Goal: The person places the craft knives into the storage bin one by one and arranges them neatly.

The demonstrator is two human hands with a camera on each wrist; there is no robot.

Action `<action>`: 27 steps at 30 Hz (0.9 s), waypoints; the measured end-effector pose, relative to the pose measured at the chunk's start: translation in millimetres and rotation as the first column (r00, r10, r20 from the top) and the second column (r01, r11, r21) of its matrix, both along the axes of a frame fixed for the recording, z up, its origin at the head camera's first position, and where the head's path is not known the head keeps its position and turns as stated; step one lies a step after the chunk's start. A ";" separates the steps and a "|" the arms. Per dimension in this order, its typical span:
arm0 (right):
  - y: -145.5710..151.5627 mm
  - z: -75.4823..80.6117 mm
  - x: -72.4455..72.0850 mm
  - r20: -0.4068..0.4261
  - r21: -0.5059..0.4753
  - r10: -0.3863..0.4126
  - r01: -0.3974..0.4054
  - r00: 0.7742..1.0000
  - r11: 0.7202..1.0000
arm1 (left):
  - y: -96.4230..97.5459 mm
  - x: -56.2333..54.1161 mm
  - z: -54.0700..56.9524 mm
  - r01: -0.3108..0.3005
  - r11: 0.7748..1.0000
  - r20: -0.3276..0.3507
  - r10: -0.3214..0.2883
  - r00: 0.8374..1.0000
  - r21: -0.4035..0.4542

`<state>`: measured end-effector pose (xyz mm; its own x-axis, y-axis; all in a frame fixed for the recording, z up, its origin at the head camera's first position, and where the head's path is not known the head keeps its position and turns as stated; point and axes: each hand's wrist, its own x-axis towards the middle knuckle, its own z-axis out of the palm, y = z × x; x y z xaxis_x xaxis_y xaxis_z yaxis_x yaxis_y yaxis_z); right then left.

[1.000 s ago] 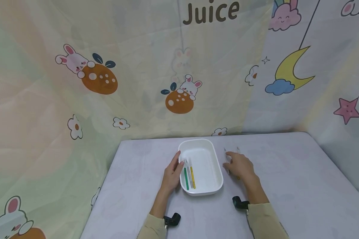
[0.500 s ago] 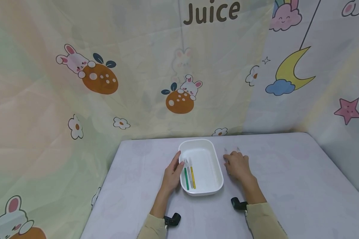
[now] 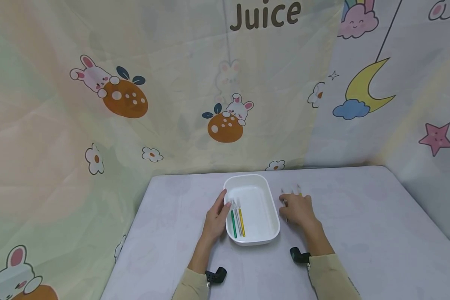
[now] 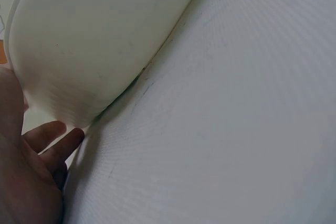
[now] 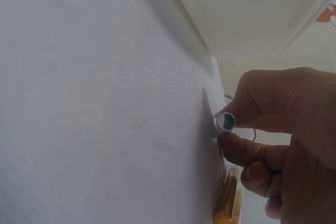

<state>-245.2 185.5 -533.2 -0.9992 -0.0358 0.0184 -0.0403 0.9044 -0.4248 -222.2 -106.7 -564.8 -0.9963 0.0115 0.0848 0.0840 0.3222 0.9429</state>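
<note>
My left hand (image 3: pixel 214 221) grips the left side of a white tray (image 3: pixel 260 200), thumb over the rim and fingers along the outer wall. Inside the tray, at its left, lie a green pen (image 3: pixel 234 224), a silver pen (image 3: pixel 238 223) and a yellow pen (image 3: pixel 241 223), side by side. To the right of the tray, my right hand (image 3: pixel 300 210) pinches a slim silver pen (image 5: pixel 226 121) between thumb and index finger; the right wrist view shows it end-on, close over the table. A yellow pen (image 5: pixel 227 203) lies beside the curled fingers, mostly hidden under the hand in the head view.
The table (image 3: pixel 360 216) has a pale cloth over it. A printed fabric backdrop (image 3: pixel 183 125) with rabbits and flowers stands along its far edge and continues on both sides. Wrist cameras sit on both forearms.
My right hand has shifted slightly left and its fingers have closed in on the silver pen. More of the yellow pen's far end shows past the knuckles. The left hand and tray stay put.
</note>
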 end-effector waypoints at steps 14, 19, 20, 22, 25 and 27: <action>-1.0 4.3 1.8 0.017 -0.110 -0.035 0.037 0.999 0.993 | -0.5 -0.4 -0.2 0.006 1.000 -0.013 -0.006 1.000 0.001; -2.2 14.8 2.9 -0.020 -0.196 -0.051 0.046 0.999 0.980 | -0.6 -0.4 0.3 0.011 1.000 -0.017 -0.011 1.000 0.001; -2.7 16.7 3.1 -0.032 -0.215 -0.055 0.046 0.998 0.976 | -0.5 -0.4 0.3 0.010 1.000 -0.016 -0.010 1.000 -0.001; -4.1 19.7 3.8 -0.057 -0.241 -0.061 0.045 0.997 0.969 | -0.3 -0.4 0.5 0.008 1.000 -0.014 -0.008 1.000 -0.006; -5.9 22.7 4.6 -0.088 -0.262 -0.062 0.037 0.994 0.964 | 0.1 -0.4 0.2 0.004 1.000 -0.012 -0.004 1.000 -0.009; -7.4 24.5 5.1 -0.099 -0.275 -0.066 0.037 0.993 0.961 | 0.1 -0.4 0.0 0.001 1.000 -0.012 -0.001 1.000 -0.008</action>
<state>-240.0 178.1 -508.8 -0.9913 0.0367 0.1263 -0.0549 0.7571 -0.6510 -222.6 -106.6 -564.8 -0.9952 0.0136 0.0969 0.0960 0.3294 0.9393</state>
